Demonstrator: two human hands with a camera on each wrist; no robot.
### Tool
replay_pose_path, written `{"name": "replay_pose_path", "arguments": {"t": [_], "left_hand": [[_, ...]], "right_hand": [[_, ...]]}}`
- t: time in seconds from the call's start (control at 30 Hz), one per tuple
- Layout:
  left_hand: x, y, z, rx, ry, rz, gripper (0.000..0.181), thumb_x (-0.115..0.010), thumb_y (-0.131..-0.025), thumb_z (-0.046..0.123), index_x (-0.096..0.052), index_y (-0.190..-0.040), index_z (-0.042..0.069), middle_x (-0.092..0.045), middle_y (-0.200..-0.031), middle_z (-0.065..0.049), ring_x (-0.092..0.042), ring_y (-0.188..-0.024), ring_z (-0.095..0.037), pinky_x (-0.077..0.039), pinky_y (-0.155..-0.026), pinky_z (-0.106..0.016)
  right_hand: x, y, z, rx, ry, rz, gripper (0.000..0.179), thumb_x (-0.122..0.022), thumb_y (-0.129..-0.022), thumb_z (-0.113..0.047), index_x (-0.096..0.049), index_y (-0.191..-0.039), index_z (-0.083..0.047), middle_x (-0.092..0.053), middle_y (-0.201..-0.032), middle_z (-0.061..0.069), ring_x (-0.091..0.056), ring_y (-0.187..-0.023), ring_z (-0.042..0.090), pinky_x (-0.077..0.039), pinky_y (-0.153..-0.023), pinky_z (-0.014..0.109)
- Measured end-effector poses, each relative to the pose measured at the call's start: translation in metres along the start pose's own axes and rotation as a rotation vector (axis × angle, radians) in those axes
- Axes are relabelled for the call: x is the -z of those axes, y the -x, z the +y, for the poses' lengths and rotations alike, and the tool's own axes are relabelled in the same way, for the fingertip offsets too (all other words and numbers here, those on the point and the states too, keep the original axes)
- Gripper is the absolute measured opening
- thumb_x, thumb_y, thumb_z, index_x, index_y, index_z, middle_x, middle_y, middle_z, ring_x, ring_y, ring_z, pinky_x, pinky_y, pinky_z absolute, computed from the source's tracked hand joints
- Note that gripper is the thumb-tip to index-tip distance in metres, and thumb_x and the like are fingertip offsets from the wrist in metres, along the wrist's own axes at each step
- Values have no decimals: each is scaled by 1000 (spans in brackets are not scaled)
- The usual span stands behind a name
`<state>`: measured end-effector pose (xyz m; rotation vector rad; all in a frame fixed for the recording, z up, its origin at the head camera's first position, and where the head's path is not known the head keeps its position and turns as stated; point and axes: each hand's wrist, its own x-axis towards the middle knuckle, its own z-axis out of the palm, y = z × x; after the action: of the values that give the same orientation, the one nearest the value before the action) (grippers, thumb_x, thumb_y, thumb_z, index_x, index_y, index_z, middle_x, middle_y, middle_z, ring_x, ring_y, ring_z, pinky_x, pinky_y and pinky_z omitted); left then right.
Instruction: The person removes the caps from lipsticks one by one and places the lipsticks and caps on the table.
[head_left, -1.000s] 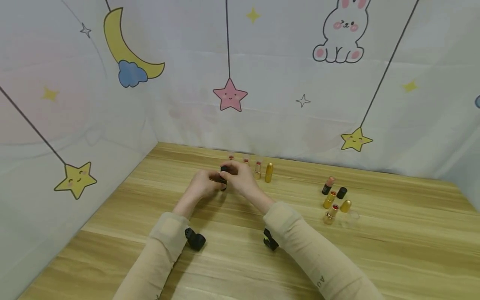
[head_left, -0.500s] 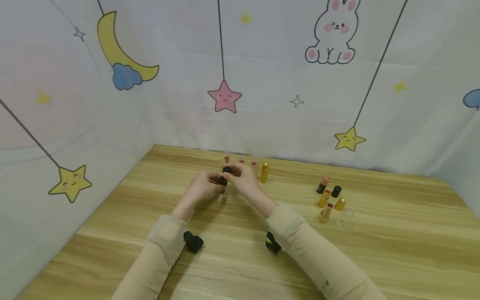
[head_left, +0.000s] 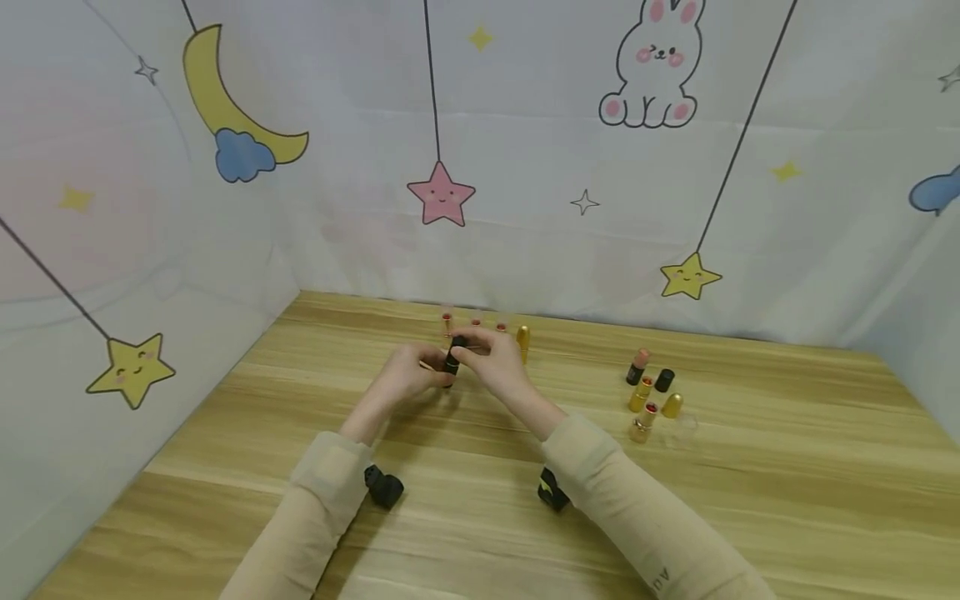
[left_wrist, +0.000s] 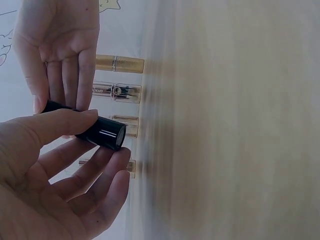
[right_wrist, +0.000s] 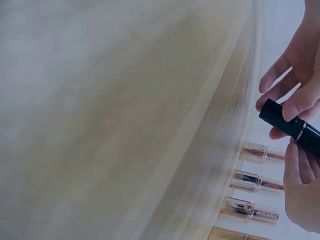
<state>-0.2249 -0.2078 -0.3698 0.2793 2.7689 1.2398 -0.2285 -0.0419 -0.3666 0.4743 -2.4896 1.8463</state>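
A black capped lipstick [head_left: 452, 362] is held between both hands, tilted, its top leaning to the right in the head view. My left hand [head_left: 407, 373] pinches its lower end between thumb and fingers, and the flat base [left_wrist: 120, 137] shows in the left wrist view. Higher up, my right hand [head_left: 498, 363] pinches the cap end with thumb and fingertips. A thin metallic ring [right_wrist: 301, 131] circles the tube in the right wrist view. Just behind the hands stand a gold lipstick [head_left: 523, 343] and several clear-capped lipsticks [left_wrist: 116, 92] in a row.
To the right, uncapped lipsticks stand on the wooden table [head_left: 787, 467]: one pink with a black base [head_left: 637, 367], one gold [head_left: 641, 395], one pale gold [head_left: 645, 423]. Beside them lie a black cap [head_left: 665, 380], a gold cap [head_left: 672, 406] and a clear cap [head_left: 683, 430]. A printed cloth [head_left: 555, 258] hangs behind.
The black lipstick has gone from nearly upright to tilted right. Both hands keep their hold and have shifted slightly right over the table. The head view has turned a little.
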Motion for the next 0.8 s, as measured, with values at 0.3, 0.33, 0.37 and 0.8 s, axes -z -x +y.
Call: {"name": "replay_pose_path", "arguments": {"t": [0.3,0.33,0.37,0.8], "left_hand": [[-5,1,5,-26,-8,-30,28,-70,-87,19,-70,-112,7,-69,-110,-14,-64,-102,-30,-52,-84,-42],[-5,1,6,-27,-7,-35,28,-70,-87,19,-70,-112,7,-69,-109,-13,-64,-101,-29,-53,-83,-41],[-6,2,8,-25,-5,-40,27,-70,-87,19,-70,-112,8,-69,-109,-13,-64,-101,-29,-53,-81,-40],[-13,5,18,-102,-20,-60,19,-72,-85,19,-73,-102,10,-70,-101,-10,-65,-91,-23,-52,-74,-34]], "right_hand": [[10,9,-1,1,1,19,34,-65,-91,-10,-63,-124,-4,-68,-117,16,-66,-107,30,-54,-91,36],[12,10,-2,1,1,22,34,-65,-91,-10,-63,-124,-4,-68,-116,16,-66,-107,30,-54,-91,37],[14,12,-2,2,5,27,34,-65,-90,-10,-63,-124,-4,-67,-116,16,-66,-106,30,-54,-91,37],[30,22,-1,-15,-23,51,38,-64,-91,-12,-59,-128,-5,-67,-119,17,-65,-108,30,-53,-92,38]]}}
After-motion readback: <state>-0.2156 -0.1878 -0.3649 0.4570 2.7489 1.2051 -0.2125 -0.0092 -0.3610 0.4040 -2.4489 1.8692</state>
